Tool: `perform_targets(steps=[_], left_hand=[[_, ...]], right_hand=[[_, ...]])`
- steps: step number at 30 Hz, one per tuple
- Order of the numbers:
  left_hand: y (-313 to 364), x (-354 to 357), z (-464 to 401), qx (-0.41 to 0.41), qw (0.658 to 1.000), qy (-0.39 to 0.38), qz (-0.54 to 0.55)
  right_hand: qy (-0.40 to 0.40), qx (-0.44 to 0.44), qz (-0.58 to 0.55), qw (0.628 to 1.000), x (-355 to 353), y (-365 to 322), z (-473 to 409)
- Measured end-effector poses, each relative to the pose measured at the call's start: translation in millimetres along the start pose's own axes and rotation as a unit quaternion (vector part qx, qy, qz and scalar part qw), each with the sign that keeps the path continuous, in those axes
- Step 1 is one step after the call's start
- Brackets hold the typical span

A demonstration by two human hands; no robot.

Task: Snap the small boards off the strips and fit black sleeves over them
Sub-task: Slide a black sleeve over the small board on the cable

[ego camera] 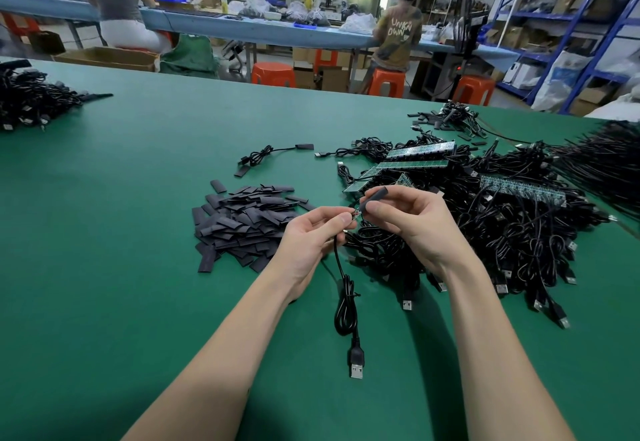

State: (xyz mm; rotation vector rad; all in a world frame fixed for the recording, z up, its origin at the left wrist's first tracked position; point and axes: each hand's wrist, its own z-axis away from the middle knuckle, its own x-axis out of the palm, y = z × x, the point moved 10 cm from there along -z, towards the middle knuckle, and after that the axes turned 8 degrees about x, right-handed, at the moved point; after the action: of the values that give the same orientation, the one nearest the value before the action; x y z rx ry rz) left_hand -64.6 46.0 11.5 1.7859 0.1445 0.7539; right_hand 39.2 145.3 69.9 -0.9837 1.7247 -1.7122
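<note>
My right hand [412, 219] pinches a black sleeve [375, 195] above the green table; the small board inside it is hidden. My left hand [311, 236] pinches the thin wires at the sleeve's lower end. A black USB cable [346, 305] hangs from that hand, and its plug [356, 362] lies on the table. A pile of flat black sleeves [242, 222] sits left of my hands. Green board strips [415, 155] lie on a heap of black cables behind my hands, with one more strip [523, 189] to the right.
A big tangle of black USB cables [512, 232] fills the table's right side. One sleeved cable [273, 153] lies alone further back. Another cable heap [31, 99] is at the far left. People sit on orange stools [273, 73] at a blue bench beyond the table.
</note>
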Motion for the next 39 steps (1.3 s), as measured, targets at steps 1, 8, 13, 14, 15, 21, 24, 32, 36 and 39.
perform_targets(steps=[1,8,13,14,15,21,24,32,36,39], left_hand=[[-0.3,-0.2,-0.2,0.0,1.0,0.001,0.0],[2.4,-2.8,-0.7,0.025,0.999,0.018,-0.019],[12.7,-0.5,-1.6,0.085,0.994,0.01,-0.072],[15.1,-0.1,-1.4,0.098,0.992,0.01,-0.084],[17.3,-0.6,-1.1,0.109,0.99,0.015,-0.092],[24.0,-2.0,-0.5,0.151,0.98,0.037,-0.121],[26.6,-0.3,0.2,0.163,0.977,0.041,-0.134],[29.2,1.5,1.9,0.173,0.974,0.031,-0.141],[27.2,1.4,0.9,0.171,0.975,0.024,-0.141],[27.8,2.2,0.1,0.173,0.975,0.019,-0.14]], right_hand=[[-0.001,0.003,-0.004,1.0,0.8,1.6,-0.5],[-0.002,0.021,-0.013,1.0,3.4,8.0,-3.1],[0.037,0.031,-0.046,0.998,-11.6,12.8,-3.2],[0.04,0.034,-0.049,0.997,-12.8,13.6,-3.0],[0.04,0.035,-0.05,0.997,-13.0,13.8,-2.8],[0.031,0.036,-0.056,0.997,-8.9,11.8,-1.9],[0.028,0.041,-0.056,0.997,-8.3,13.3,-1.8],[0.018,0.057,-0.057,0.997,-5.5,15.3,-1.0],[0.004,0.064,-0.046,0.997,-2.5,15.1,0.4],[-0.004,0.065,-0.037,0.997,-0.3,14.6,1.3]])
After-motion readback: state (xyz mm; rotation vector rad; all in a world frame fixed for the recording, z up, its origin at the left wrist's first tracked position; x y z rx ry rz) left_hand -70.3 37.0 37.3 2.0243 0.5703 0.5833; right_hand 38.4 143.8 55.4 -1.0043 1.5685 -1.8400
